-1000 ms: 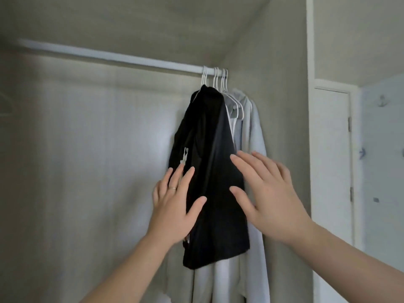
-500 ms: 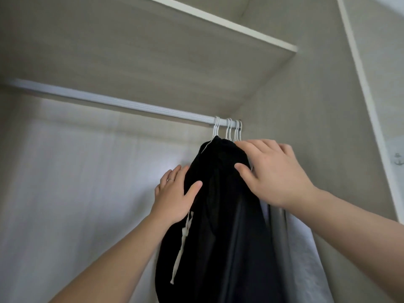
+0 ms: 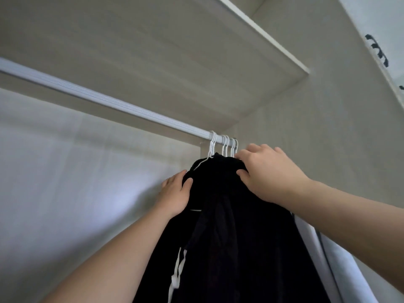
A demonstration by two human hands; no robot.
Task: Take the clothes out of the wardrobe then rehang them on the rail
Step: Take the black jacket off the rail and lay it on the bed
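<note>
1. The step in hand is the first one: taking a garment off the rail [image 3: 109, 101]. Nothing has come out of the wardrobe yet, as far as the view shows.
2. The black garment [image 3: 229, 237] hangs on the front white hanger [image 3: 212, 145], whose hook is over the rail at its right end, close to the wardrobe's side wall [image 3: 306, 138]. More white hooks [image 3: 228, 145] are bunched just beside it.
3. The left hand [image 3: 175, 194] grips the garment's left shoulder, thumb on the front of the cloth and fingers behind it.
4. The right hand [image 3: 269, 173] holds the top right of the same garment, fingers curled over it just below the hooks and thumb pressed into the fabric.
5. A pale garment [image 3: 341, 276] hangs behind the black one, low on the right. A white drawstring [image 3: 177, 267] dangles down the front of the black one.
6. The next move probably calls for lifting the front hanger so that its hook clears the rail, then drawing it out towards the person.
7. The shelf [image 3: 153, 51] sits close above the rail, so the lift has to be short.
8. The hooks stand close together. The right hand should single out the front one, or a neighbouring hanger may come along.
</note>
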